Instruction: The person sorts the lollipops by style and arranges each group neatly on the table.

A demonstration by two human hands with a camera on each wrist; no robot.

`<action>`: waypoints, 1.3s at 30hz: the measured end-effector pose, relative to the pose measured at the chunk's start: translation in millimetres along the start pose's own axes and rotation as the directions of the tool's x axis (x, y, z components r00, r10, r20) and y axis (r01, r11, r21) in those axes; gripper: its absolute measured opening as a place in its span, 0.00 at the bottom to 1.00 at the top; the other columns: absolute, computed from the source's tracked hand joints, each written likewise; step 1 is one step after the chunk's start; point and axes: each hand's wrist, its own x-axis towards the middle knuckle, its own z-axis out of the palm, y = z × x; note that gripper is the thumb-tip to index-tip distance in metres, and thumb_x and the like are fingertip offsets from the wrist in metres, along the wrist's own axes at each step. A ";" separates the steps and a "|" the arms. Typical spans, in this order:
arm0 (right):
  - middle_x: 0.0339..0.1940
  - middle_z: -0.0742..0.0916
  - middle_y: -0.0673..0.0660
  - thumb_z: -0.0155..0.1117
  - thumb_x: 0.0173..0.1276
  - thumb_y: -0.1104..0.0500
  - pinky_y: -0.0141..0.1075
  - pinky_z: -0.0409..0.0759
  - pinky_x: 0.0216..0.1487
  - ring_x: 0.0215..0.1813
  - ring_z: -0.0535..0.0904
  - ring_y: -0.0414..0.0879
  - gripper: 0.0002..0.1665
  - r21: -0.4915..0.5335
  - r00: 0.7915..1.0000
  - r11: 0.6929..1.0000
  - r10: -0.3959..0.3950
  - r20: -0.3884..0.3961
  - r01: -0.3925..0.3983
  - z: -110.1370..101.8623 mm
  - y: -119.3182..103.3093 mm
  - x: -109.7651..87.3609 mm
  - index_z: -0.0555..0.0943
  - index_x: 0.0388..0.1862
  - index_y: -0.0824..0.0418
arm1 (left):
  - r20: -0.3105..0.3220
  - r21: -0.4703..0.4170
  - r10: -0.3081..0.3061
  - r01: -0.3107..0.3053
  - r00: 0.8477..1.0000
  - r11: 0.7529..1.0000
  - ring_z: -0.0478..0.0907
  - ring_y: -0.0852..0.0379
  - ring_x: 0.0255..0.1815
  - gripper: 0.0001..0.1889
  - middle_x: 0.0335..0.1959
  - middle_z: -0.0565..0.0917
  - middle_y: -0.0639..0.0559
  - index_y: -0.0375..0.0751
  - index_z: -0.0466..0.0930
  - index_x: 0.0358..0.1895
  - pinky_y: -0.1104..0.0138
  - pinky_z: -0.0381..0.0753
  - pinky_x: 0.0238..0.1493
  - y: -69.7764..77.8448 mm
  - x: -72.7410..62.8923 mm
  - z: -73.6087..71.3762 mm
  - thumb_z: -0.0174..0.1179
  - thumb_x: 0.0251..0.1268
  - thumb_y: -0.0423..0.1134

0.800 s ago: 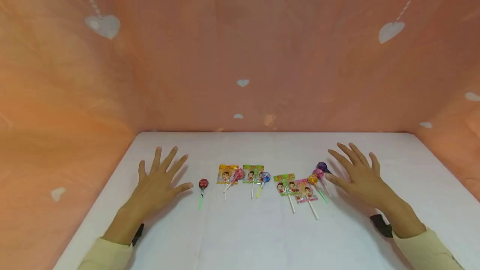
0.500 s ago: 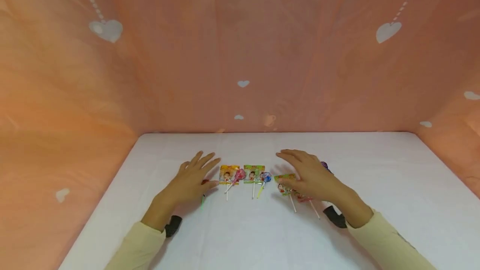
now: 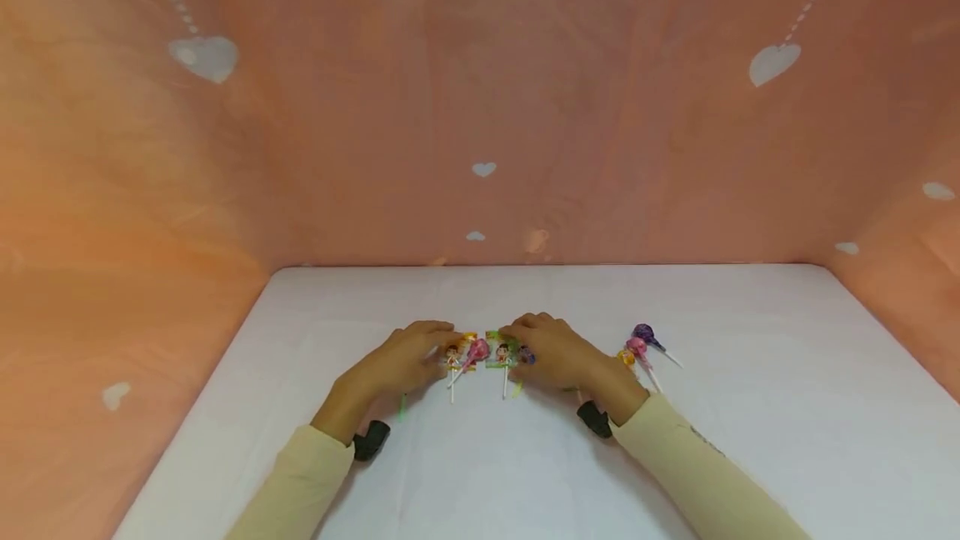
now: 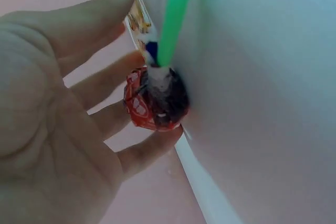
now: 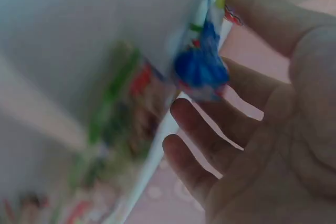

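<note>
In the head view my left hand point(image 3: 393, 363) is low over the table, fingertips and thumb at the left edge of an orange-packet lollipop point(image 3: 452, 357). A red-wrapped lollipop point(image 4: 139, 106) with a green stick lies between its palm and the table in the left wrist view, fingers spread behind it. A pink lollipop point(image 3: 477, 349) overlaps the orange packet. My right hand point(image 3: 558, 352) arches with its fingertips at a green-packet lollipop point(image 3: 502, 354). Close under its fingers is a blue lollipop point(image 5: 202, 72). This hand hides most of the lollipops beneath it.
To the right lie a purple lollipop point(image 3: 643, 335), a pink one point(image 3: 637, 347) and a partly hidden yellow-orange one point(image 3: 624, 357). A white table point(image 3: 480, 473) spreads underneath. An orange cloth point(image 3: 480, 90) with white hearts stands behind and along the sides.
Both hands have moved inward from the table's sides to the middle lollipops, their spread fingers now more bent. The lollipops at the right have come back into sight. The purple one's stick now shows.
</note>
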 end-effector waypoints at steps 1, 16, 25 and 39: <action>0.66 0.77 0.61 0.71 0.65 0.50 0.58 0.68 0.69 0.67 0.71 0.59 0.35 0.006 1.000 1.000 -0.002 0.004 0.002 1.8 -0.3 -0.1 0.74 0.69 0.58 | 0.002 0.007 -0.008 0.008 1.000 1.000 0.62 0.40 0.76 0.25 0.72 0.71 0.42 0.44 0.75 0.67 0.37 0.58 0.72 0.2 -0.1 0.8 0.64 0.67 0.37; 0.64 0.77 0.59 0.79 0.56 0.54 0.56 0.65 0.70 0.68 0.68 0.57 0.36 0.127 0.990 0.982 0.132 0.045 -0.137 3.0 -8.9 -14.6 0.78 0.64 0.55 | -0.012 0.041 0.067 -0.066 0.998 0.997 0.73 0.46 0.61 0.27 0.56 0.81 0.46 0.39 0.80 0.61 0.51 0.73 0.65 5.7 -0.1 3.7 0.70 0.54 0.32; 0.61 0.79 0.60 0.80 0.54 0.55 0.55 0.66 0.71 0.65 0.71 0.57 0.37 0.101 0.992 0.987 0.127 0.020 -0.128 2.1 -6.1 -14.2 0.78 0.63 0.58 | 0.018 0.007 0.062 -0.062 0.998 0.998 0.66 0.49 0.61 0.35 0.64 0.76 0.48 0.41 0.75 0.66 0.53 0.72 0.63 9.2 0.9 4.3 0.67 0.48 0.30; 0.55 0.81 0.58 0.79 0.53 0.52 0.56 0.68 0.66 0.61 0.73 0.56 0.36 0.060 0.996 0.994 0.090 0.024 -0.091 3.9 3.3 -12.4 0.79 0.61 0.56 | 0.049 0.041 0.145 -0.147 0.988 0.988 0.66 0.53 0.56 0.37 0.55 0.79 0.54 0.60 0.76 0.67 0.57 0.64 0.56 8.2 -0.1 4.3 0.62 0.50 0.28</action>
